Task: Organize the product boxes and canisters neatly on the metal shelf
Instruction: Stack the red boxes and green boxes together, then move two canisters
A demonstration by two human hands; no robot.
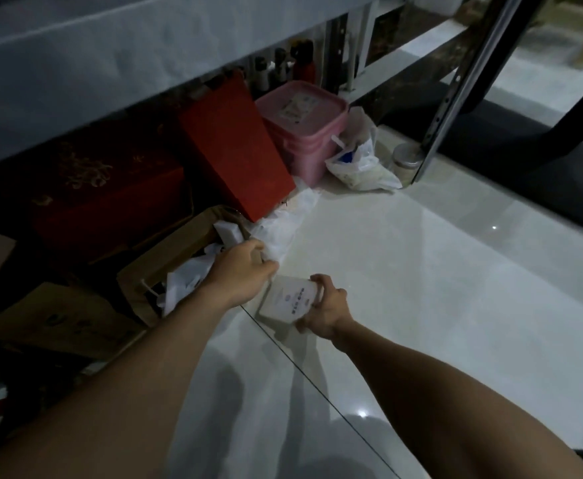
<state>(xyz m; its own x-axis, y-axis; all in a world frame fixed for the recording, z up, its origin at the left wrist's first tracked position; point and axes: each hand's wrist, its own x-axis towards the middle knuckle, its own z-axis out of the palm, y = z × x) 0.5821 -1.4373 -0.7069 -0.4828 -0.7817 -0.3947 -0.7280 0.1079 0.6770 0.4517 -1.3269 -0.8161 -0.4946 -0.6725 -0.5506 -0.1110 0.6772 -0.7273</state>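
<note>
- right hand [326, 305] grips a small white box [288, 300] by its right edge, fingers over the top and thumb underneath
- the box has a printed face turned up and sits tilted, low over the tiled floor [421, 271]; can't tell if it touches the floor
- the box is not on the shelf; it's in front of the cartons, just right of the left hand
- left hand [245, 267] reaches forward with fingers curled at the edge of a white plastic sheet [283, 229]; fingertips are hidden, so can't tell if it actually has hold of it
- open brown carton [176, 247] just left of that hand, stuffed with white wrapping; another white box [229, 233] pokes out at its top
- second flattened-looking carton [58, 323] at lower left
- red box [234, 146] leans tilted against a dark red box with a gold pattern [103, 188], both under the shelf board [75, 63]
- pink lidded tub [304, 115] right behind the red box, dark bottles [283, 67] at the back
- crumpled plastic bag [362, 164] on the floor beside the tub
- small canister with a metal lid [406, 160] right of the bag, just beside the foot of the metal shelf upright [456, 91]
- black stand base [525, 160] on the floor at right, well apart from both hands
</note>
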